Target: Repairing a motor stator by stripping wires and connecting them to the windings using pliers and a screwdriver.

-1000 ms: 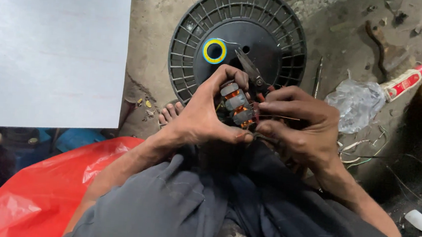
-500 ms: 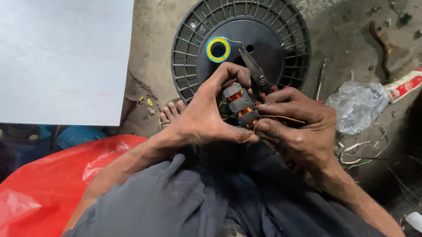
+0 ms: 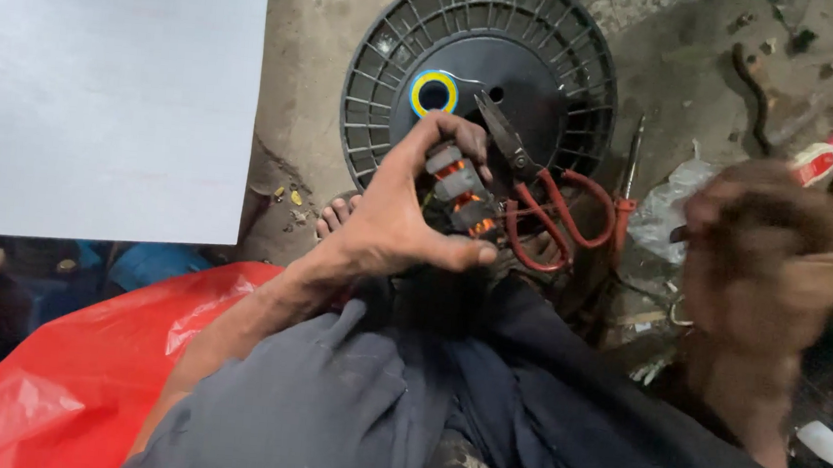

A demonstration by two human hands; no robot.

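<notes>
Near the centre of the frame, the left hand pinches a small motor armature with orange windings between thumb and fingers, just below a black round fan guard lying on the concrete floor. Red-handled pliers rest just right of the armature. At the right, the right hand is blurred and looks curled shut; I cannot tell whether it holds anything.

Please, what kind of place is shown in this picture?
Probably an informal repair workshop where the work is done on the ground. The left hand holds a small motor part with copper windings, red-handled pliers and a black fan grille lie on a dirty concrete floor.
</notes>
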